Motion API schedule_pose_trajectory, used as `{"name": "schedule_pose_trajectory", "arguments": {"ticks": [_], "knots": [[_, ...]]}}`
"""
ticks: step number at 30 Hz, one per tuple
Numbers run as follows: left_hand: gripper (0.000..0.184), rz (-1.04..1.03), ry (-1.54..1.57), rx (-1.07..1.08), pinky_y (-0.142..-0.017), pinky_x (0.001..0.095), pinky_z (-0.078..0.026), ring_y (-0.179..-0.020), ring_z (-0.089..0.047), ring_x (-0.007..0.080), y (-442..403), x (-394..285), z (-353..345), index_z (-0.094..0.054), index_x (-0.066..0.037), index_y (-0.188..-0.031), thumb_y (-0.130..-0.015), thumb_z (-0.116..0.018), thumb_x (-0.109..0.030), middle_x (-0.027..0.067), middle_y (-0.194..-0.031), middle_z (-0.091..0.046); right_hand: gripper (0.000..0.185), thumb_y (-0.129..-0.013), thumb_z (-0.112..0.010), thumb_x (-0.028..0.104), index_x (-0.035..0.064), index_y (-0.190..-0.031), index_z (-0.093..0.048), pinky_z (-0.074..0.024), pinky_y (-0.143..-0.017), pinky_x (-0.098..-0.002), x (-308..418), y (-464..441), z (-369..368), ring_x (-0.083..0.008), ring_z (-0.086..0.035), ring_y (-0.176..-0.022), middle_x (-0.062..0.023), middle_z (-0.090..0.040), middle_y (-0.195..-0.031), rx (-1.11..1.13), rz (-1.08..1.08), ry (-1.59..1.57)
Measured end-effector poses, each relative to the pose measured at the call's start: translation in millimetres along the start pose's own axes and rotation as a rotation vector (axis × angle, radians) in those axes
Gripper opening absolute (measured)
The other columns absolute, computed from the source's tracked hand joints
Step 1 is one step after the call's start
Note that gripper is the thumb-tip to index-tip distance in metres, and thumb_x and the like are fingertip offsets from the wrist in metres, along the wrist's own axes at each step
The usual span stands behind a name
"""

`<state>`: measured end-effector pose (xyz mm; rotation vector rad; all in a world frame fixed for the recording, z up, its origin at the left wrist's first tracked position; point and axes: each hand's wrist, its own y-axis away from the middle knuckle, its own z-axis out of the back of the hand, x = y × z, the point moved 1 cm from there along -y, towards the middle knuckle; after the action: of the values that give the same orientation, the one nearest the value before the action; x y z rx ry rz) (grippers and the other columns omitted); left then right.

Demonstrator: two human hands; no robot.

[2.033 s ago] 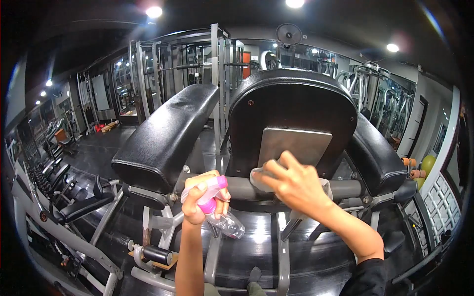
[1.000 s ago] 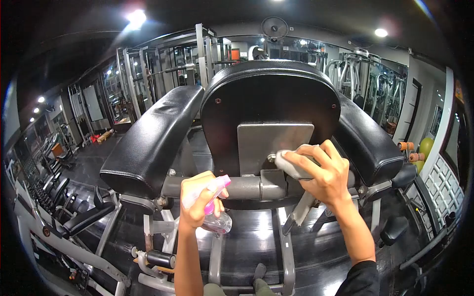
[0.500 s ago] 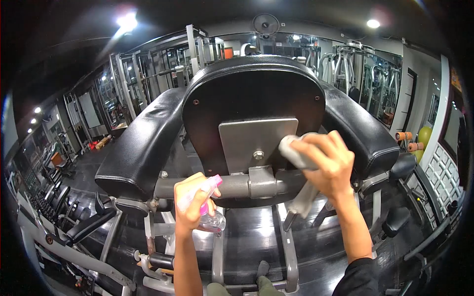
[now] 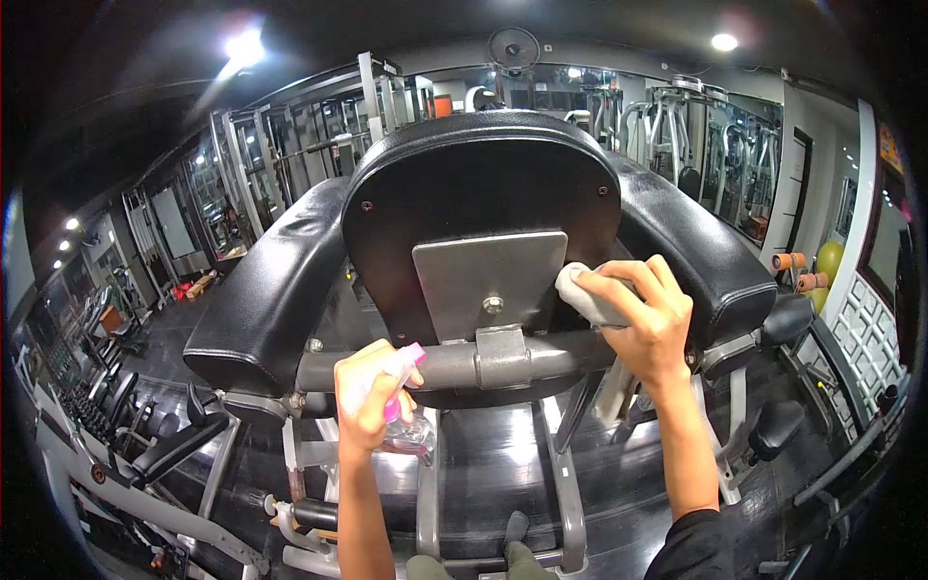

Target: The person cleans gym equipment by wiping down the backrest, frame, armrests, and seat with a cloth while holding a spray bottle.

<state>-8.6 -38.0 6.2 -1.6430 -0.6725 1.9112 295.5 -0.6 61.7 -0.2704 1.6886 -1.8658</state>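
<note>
Head view: our left hand (image 4: 367,391) curls tightly around a clear, pink-topped spray bottle (image 4: 412,437) near the grey crossbar (image 4: 553,358), contents unclear; our right hand (image 4: 652,319), raised higher, clutches a pale cloth (image 4: 584,294) beside the metal plate (image 4: 464,275).

dim room, ceiling lamp (image 4: 245,47) flaring and streaking upper left, smaller lamp (image 4: 724,42) glowing right, white glare on black floor (image 4: 517,454), my right hand (image 4: 652,324) brightly lit, fisheye bend, black corners

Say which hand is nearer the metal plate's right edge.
Right. The right hand holds a cloth just right of the metal plate, by that edge; the left hand, gripping a spray bottle, is below and left of the plate.
</note>
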Motion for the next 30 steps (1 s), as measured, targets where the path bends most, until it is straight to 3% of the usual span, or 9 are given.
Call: {"name": "schedule_pose_trajectory", "arguments": {"ticks": [3, 5, 7, 14, 18, 21, 24, 27, 30], "knots": [[0.047, -0.011, -0.001, 0.005, -0.044, 0.0262, -0.051, -0.042, -0.057, 0.0165, 1, 3, 2, -0.060, 0.009, -0.079, -0.094, -0.050, -0.034, 0.0139, -0.074, -0.059, 0.050, -0.056, -0.077, 0.006, 0.0277, -0.102, -0.072, -0.0505, -0.052, -0.0275, 5, 7, 0, -0.0153, -0.055, -0.075, 0.0083, -0.061, -0.091, 0.200, 0.058, -0.028], [0.035, -0.057, 0.053, 0.035, -0.043, 0.0239, -0.046, -0.044, -0.058, 0.0136, 2, 8, 6, -0.069, 0.010, -0.098, -0.096, -0.049, -0.018, 0.0127, -0.076, -0.062, 0.049, -0.056, -0.076, 0.006, 0.0283, -0.100, -0.072, -0.0517, -0.053, -0.0267, 5, 9, 4, -0.0141, -0.054, -0.076, 0.0098, -0.061, -0.091, 0.408, 0.099, -0.027], [0.035, -0.066, 0.057, 0.040, -0.043, 0.0240, -0.045, -0.044, -0.058, 0.0139, 2, 8, 6, -0.068, 0.010, -0.098, -0.096, -0.049, -0.019, 0.0128, -0.076, -0.061, 0.047, -0.058, -0.076, 0.006, 0.0277, -0.100, -0.072, -0.0506, -0.052, -0.0256, -1, 5, 12, -0.0130, -0.055, -0.077, 0.0104, -0.062, -0.090, 0.477, 0.109, -0.019], [0.036, -0.100, 0.042, 0.033, -0.043, 0.0241, -0.045, -0.044, -0.058, 0.0144, 3, 8, 4, -0.068, 0.010, -0.097, -0.097, -0.049, -0.021, 0.0126, -0.076, -0.061, 0.047, -0.056, -0.077, 0.006, 0.0257, -0.099, -0.072, -0.0481, -0.052, -0.0264, -3, 14, 12, -0.0142, -0.055, -0.073, 0.0093, -0.062, -0.087, 0.209, 0.024, 0.042], [0.037, -0.091, 0.024, 0.034, -0.043, 0.0239, -0.045, -0.044, -0.058, 0.0142, 3, 8, 4, -0.069, 0.010, -0.098, -0.097, -0.050, -0.021, 0.0126, -0.075, -0.061, 0.047, -0.056, -0.081, 0.008, 0.0247, -0.099, -0.072, -0.0496, -0.054, -0.0279, 0, 20, 13, -0.0147, -0.056, -0.074, 0.0088, -0.063, -0.088, 0.370, -0.028, -0.017], [0.037, -0.102, 0.027, 0.043, -0.042, 0.0238, -0.045, -0.044, -0.057, 0.0139, 3, 8, 4, -0.069, 0.010, -0.097, -0.097, -0.050, -0.021, 0.0125, -0.075, -0.061, 0.045, -0.057, -0.082, 0.008, 0.0218, -0.099, -0.073, -0.0511, -0.059, -0.0310, 2, 19, 17, -0.0175, -0.058, -0.076, 0.0048, -0.064, -0.088, 0.346, -0.089, -0.056], [0.037, -0.080, 0.026, 0.037, -0.042, 0.0237, -0.044, -0.043, -0.057, 0.0137, 6, 7, 2, -0.068, 0.010, -0.099, -0.097, -0.049, -0.022, 0.0129, -0.074, -0.062, 0.041, -0.056, -0.081, 0.008, 0.0133, -0.096, -0.073, -0.0516, -0.069, -0.0366, 11, 28, 22, -0.0243, -0.062, -0.078, -0.0053, -0.064, -0.086, 0.228, -0.288, -0.331], [0.036, -0.111, 0.048, 0.056, -0.041, 0.0236, -0.043, -0.044, -0.056, 0.0125, 14, 5, -6, -0.069, 0.009, -0.091, -0.096, -0.051, -0.021, 0.0119, -0.072, -0.062, 0.036, -0.057, -0.077, 0.007, 0.0080, -0.092, -0.071, -0.0528, -0.072, -0.0358, 26, 57, 26, -0.0265, -0.064, -0.080, -0.0092, -0.066, -0.086, 0.146, -0.373, -0.439], [0.029, 0.011, -0.057, 0.047, -0.044, 0.0260, -0.041, -0.043, -0.055, 0.0128, 33, 1, -33, -0.066, 0.005, -0.074, -0.091, -0.060, -0.018, 0.0104, -0.066, -0.062, 0.034, -0.058, -0.075, 0.006, 0.0053, -0.091, -0.069, -0.0542, -0.075, -0.0355, 46, 98, 22, -0.0266, -0.066, -0.081, -0.0103, -0.067, -0.088, 0.087, -0.497, -0.569]]}}
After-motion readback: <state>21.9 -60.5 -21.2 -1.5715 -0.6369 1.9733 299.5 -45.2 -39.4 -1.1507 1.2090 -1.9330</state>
